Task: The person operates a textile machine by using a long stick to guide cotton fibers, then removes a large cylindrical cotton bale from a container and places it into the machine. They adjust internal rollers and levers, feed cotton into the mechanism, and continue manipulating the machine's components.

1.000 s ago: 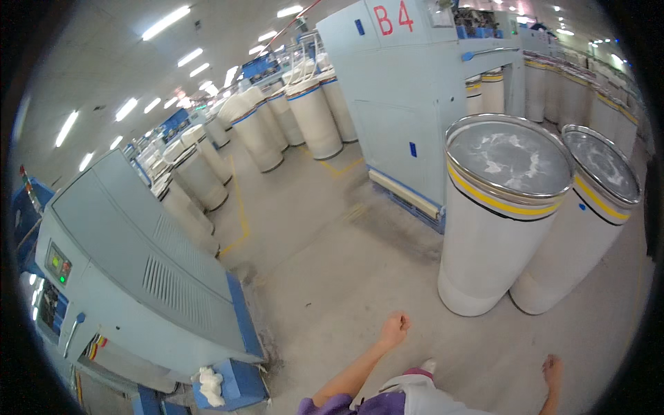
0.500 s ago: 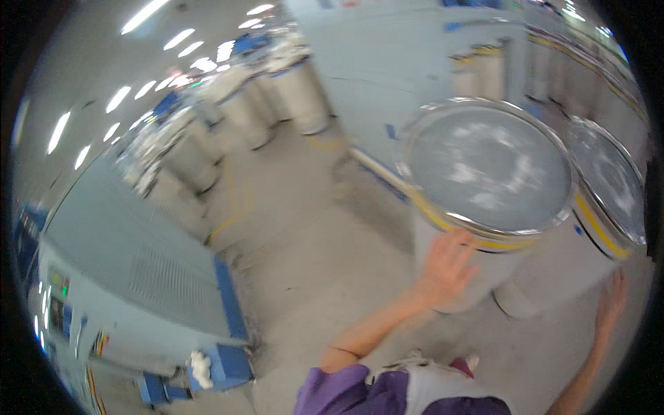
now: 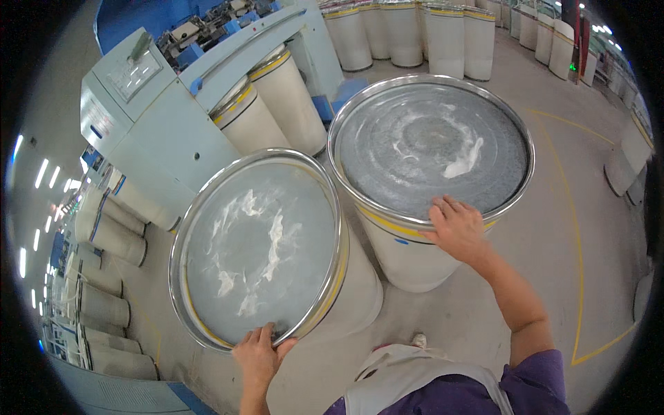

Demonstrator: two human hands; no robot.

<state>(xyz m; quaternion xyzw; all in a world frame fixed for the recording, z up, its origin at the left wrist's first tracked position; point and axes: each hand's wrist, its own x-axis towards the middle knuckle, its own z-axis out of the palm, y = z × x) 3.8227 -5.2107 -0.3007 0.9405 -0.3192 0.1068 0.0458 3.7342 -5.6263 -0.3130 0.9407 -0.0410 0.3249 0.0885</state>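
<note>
**Fingers (image 3: 265, 334) of the left hand (image 3: 253, 358) and right hand (image 3: 459, 229) closed over shiny round metal rims (image 3: 530, 158)**

A tall off-white cylindrical can with a yellow band (image 3: 361, 287) is gripped narrowly at its near edge by the left hand; a second off-white, yellow-banded can (image 3: 408, 254), just beside it on the grey floor (image 3: 484, 311), is held likewise by the right. The near edges were probably chosen for reach, the raised metal for purchase. Side by side, one can is apparently allowed to each hand. Whether either is tilted cannot be told.
</note>
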